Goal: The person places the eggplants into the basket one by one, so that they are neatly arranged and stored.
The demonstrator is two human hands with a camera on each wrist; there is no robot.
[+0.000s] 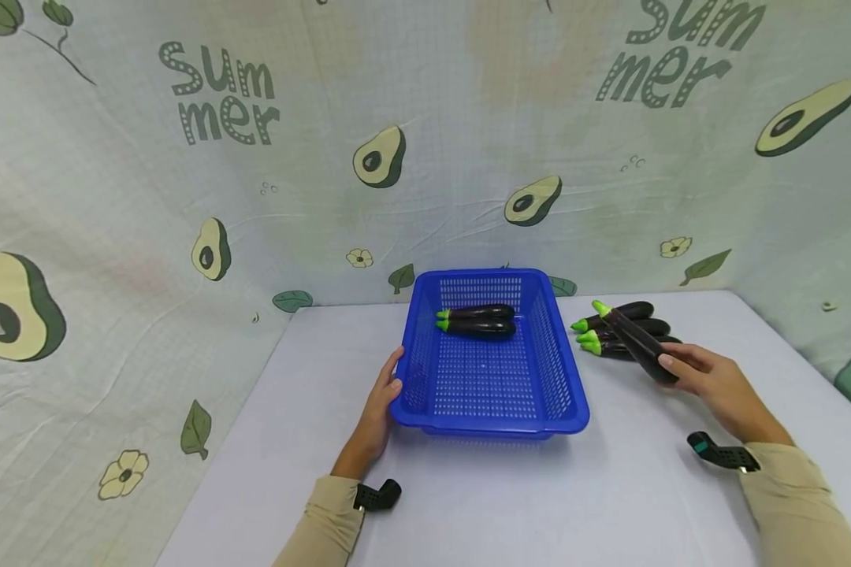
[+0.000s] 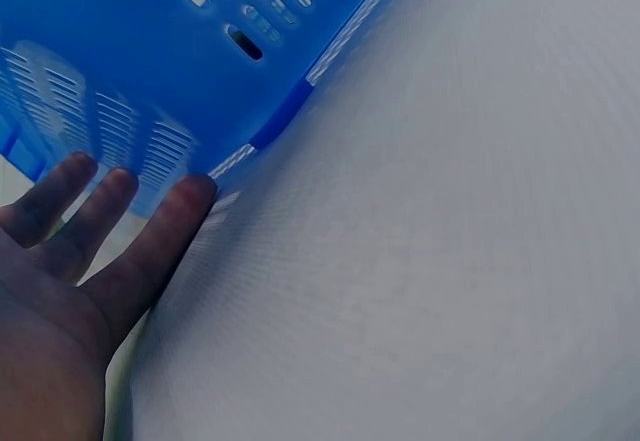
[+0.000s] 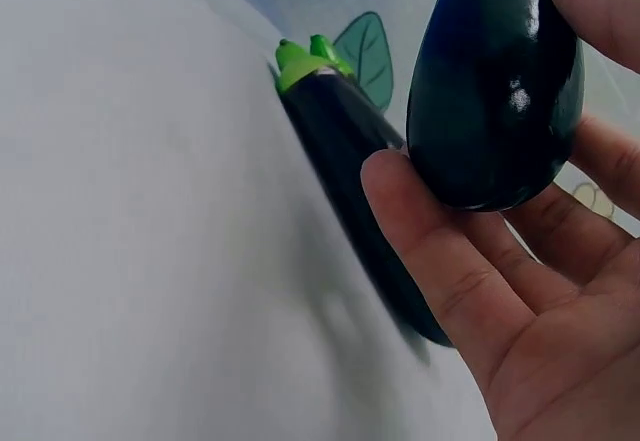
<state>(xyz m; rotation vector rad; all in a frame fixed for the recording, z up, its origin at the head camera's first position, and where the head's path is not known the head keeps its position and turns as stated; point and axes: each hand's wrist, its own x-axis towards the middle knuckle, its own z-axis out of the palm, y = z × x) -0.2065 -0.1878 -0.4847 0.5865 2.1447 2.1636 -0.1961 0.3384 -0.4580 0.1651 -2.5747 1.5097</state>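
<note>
A blue perforated plastic basket stands on the white table with two dark eggplants lying in its far part. Against the basket's left side rests my left hand; in the left wrist view its straight fingers touch the outer wall, and the thumb is not seen there. My right hand grips an eggplant by its thick lower end, green stem pointing up and left. The held eggplant is raised above other eggplants lying on the table, partly covering them.
The white-covered table meets a hanging cloth printed with avocados, leaves and lettering at its back and sides. Loose eggplants lie right of the basket, near its far right corner. Each wrist wears a black strap.
</note>
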